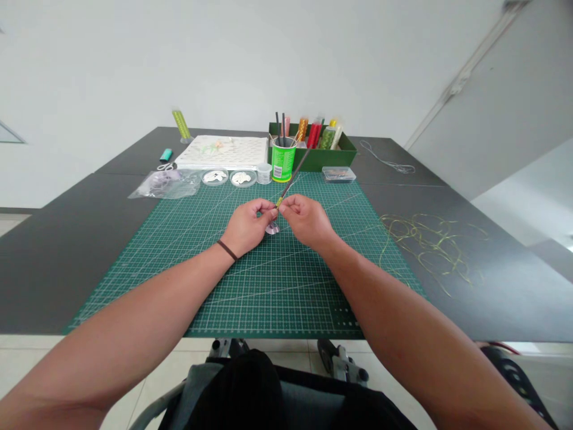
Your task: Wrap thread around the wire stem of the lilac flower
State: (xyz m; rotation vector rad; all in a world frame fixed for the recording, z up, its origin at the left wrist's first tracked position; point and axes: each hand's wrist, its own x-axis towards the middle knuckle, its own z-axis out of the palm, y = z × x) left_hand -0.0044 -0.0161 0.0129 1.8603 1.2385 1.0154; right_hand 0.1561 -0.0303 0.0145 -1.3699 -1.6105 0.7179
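A thin dark stick [295,171] slants up and away from between my two hands, above the cutting mat. My left hand [249,226] is closed in a pinch around its lower end. Yellow-green thread [280,201] is wrapped round the stick just above those fingertips. Thumb and forefinger of my right hand [308,220] pinch together at the wrapped thread, touching or nearly touching the stick. Below my left fingertips, a pale, petal-like piece [272,228] shows; how it joins the stick is hidden by the fingers.
On the green cutting mat [268,298] stand a green can [283,162], two dishes of white pieces [215,177] and a clear case [339,174]. Behind are a white foam board [228,154] and a box of thread spools [322,160]. Loose yellow-green thread [441,242] lies tangled right.
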